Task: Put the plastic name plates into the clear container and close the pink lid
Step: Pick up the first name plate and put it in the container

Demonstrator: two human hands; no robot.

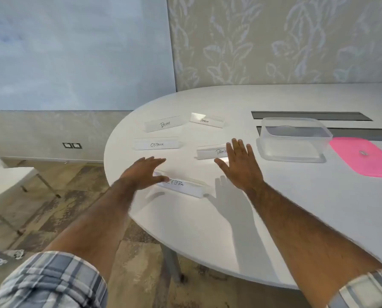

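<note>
Several clear plastic name plates lie on the white table: BEAR, PENGUIN, OSTRICH, PANDA and ZEBRA. My left hand hovers open over the left end of the ZEBRA plate, fingers spread. My right hand is open too, palm down, covering the right end of the PANDA plate. The clear container stands empty to the right. The pink lid lies flat on the table beside it, further right.
Two dark cable slots run along the table behind the container. The rounded table edge curves close to my left arm. A white chair stands on the floor at the left. A patterned wall rises behind the table.
</note>
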